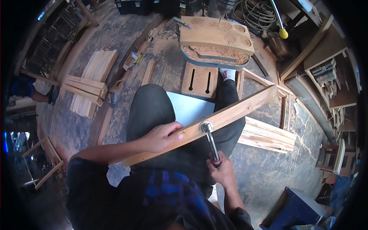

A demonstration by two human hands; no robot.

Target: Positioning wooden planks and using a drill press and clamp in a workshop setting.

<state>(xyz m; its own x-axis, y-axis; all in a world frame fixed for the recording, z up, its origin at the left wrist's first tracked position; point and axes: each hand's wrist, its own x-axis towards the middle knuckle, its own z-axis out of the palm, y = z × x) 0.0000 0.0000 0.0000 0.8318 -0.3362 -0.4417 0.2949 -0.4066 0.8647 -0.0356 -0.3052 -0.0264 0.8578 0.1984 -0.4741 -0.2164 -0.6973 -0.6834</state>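
A long wooden board (241, 107) lies slantwise across my thighs, its lower-left end near my waist. My left hand (163, 138) is closed on the board left of its middle, thumb along the top. My right hand (221, 172) grips a metal tool (210, 140) with a chrome shaft and a dark, red-trimmed handle. The tool’s round metal head rests at the board’s face, right of my left hand; whether it touches or is just over it, I cannot tell. A white panel (188, 105) shows between my legs.
A drill machine’s bed holds a board with round recesses (214, 34) above a sawdust-covered base (234, 55). Wooden slats lie stacked left (90, 84) and right (268, 136). A wooden frame (283, 111), a blue box (289, 211) and a hose coil (257, 15) surround me. Another person’s leg (42, 96) shows left.
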